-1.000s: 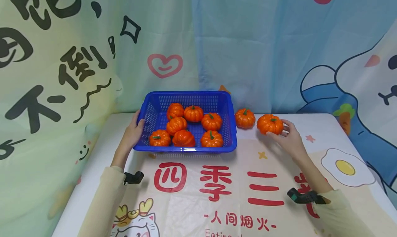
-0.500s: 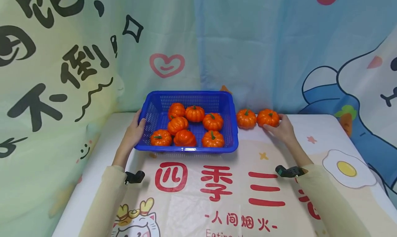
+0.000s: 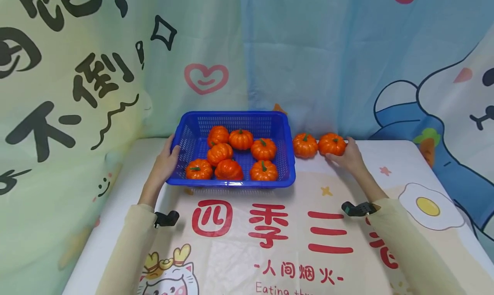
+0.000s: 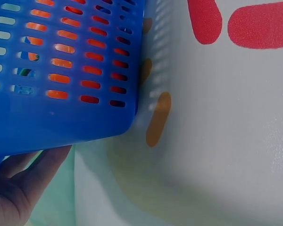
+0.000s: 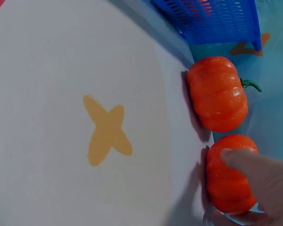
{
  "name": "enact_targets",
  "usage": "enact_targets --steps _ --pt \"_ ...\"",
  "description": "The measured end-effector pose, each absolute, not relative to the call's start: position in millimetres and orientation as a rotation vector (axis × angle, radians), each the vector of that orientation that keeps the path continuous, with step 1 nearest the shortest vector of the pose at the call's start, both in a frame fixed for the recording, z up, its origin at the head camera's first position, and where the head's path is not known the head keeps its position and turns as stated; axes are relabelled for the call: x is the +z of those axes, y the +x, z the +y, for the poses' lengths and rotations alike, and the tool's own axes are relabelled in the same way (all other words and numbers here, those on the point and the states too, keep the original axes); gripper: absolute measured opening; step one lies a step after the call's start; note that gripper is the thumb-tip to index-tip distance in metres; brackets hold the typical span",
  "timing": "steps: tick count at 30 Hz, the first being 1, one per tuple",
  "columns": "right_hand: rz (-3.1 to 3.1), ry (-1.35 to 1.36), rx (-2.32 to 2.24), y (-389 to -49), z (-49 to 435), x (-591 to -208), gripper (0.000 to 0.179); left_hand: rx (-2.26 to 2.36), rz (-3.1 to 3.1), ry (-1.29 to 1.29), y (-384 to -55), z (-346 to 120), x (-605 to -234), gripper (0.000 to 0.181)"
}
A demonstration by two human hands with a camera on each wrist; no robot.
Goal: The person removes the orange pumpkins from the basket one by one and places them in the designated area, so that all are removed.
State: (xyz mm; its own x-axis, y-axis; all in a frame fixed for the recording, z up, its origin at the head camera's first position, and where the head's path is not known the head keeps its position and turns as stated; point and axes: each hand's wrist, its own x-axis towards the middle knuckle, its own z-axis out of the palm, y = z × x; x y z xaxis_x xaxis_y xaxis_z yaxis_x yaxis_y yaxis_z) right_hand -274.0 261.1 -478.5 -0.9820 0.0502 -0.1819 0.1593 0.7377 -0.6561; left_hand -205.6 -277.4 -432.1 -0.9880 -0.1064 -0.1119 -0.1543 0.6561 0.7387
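A blue plastic basket (image 3: pixel 231 184) with perforated walls stands at the back of the table, with several small orange pumpkins (image 3: pixel 220 154) in it. My left hand (image 3: pixel 166 163) holds the basket's left side; in the left wrist view its fingers (image 4: pixel 49 165) go partly out of sight behind the rim. My right hand (image 3: pixel 349 158) grips a pumpkin (image 3: pixel 332 144) standing on the table, with its thumb on the near side. Another pumpkin (image 3: pixel 305 145) with a green stem stands between that one and the basket; in the right wrist view the two pumpkins are close together.
A white table (image 3: pixel 390 153) carries a printed cloth (image 3: pixel 239 260) with red characters and a fried-egg picture. Printed curtains (image 3: pixel 301 63) hang right behind the table's back edge and along its left side.
My right hand has brought its pumpkin left and back, beside the other loose pumpkin, within the first half second. Since then it stays there. My left hand keeps its place at the basket.
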Motion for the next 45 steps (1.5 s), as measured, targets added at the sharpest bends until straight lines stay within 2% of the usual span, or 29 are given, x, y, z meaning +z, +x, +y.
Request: enact_targets --steps 3,7,17,25,37,41,45 --pt "2.772 0.151 -1.046 -270 266 -474 0.104 1.257 2.8 -0.215 -206 -275 -432 0.06" --pt "2.832 0.095 -1.022 -258 273 -459 0.109 1.254 2.794 -0.211 -207 -273 -432 0.06" --pt "2.816 -0.263 -1.244 -178 250 -397 0.095 1.251 2.796 -0.219 -208 -274 -429 0.06" --pt "2.649 -0.377 -1.207 -135 218 -375 0.088 1.252 2.802 -0.226 -207 -277 -430 0.06" --pt "2.51 -0.496 -1.192 -125 184 -372 0.081 1.25 2.795 -0.256 -207 -279 -433 0.06" --pt "2.435 -0.568 -1.175 -133 169 -373 0.078 1.26 2.791 -0.244 -207 -279 -434 0.06" --pt "2.374 -0.658 -1.123 -155 147 -370 0.077 1.267 2.787 -0.242 -207 -278 -434 0.06"
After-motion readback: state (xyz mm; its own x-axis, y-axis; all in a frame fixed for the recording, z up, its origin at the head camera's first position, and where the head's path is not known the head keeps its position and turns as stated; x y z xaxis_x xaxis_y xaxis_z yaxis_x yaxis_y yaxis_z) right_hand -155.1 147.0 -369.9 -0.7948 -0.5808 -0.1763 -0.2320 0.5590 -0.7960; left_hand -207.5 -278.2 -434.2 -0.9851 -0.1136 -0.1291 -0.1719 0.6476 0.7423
